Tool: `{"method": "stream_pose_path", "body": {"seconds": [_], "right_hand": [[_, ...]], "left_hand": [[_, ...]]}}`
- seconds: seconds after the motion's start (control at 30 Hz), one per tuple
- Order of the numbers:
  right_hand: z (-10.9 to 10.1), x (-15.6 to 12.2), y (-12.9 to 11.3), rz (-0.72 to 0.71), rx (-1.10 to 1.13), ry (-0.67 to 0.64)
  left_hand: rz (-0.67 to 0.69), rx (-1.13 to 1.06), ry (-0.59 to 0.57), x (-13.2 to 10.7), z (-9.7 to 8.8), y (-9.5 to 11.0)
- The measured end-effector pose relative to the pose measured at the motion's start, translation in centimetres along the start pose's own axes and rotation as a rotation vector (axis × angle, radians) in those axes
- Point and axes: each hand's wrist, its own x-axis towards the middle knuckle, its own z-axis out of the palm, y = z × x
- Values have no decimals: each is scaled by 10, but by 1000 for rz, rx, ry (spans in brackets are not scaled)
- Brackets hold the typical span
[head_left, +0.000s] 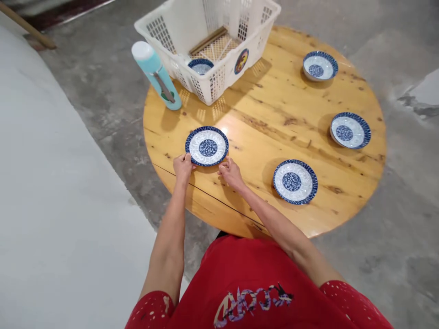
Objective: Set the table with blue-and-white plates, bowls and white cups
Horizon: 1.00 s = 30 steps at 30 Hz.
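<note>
A round blue-and-white patterned plate point(208, 147) is at the near left of the wooden table. My left hand point(183, 166) pinches its lower left rim between thumb and fingers. At the lower right of the same rim is my right hand point(231, 173), fingers curled and thumb against the edge. Whether the plate rests fully on the wood or is slightly raised, I cannot tell. To the right of my right forearm sits a matching shallow bowl point(295, 182), with nothing in it.
Two more patterned bowls point(350, 131) point(320, 66) stand along the right side of the round table point(260, 137). A white plastic basket point(219, 82) at the back holds another blue-rimmed dish point(200, 66) and brown sticks point(208, 41). Beside it stands a light blue bottle point(157, 75).
</note>
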Motion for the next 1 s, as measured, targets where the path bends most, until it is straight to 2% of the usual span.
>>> {"method": "stream_pose_path", "body": {"seconds": [0.17, 0.33, 0.4, 0.53, 0.67, 0.8, 1.0], "right_hand": [[-3, -1, 8, -27, -8, -37], [-12, -26, 13, -26, 52, -48], [-21, -43, 16, -12, 50, -43], [-42, -82, 31, 45, 14, -10], [-51, -113, 44, 77, 2, 36], [-47, -135, 41, 103, 1, 16], [-45, -151, 47, 102, -17, 23]], "left_hand": [[2, 20, -20, 4, 0, 1], [-76, -127, -115, -6, -13, 0], [-89, -196, -38, -14, -25, -3], [-110, -276, 193, -31, -56, -19], [-60, -235, 210, -42, -74, -33], [18, -134, 176, -43, -61, -32], [33, -51, 31, -34, -15, -15]]}}
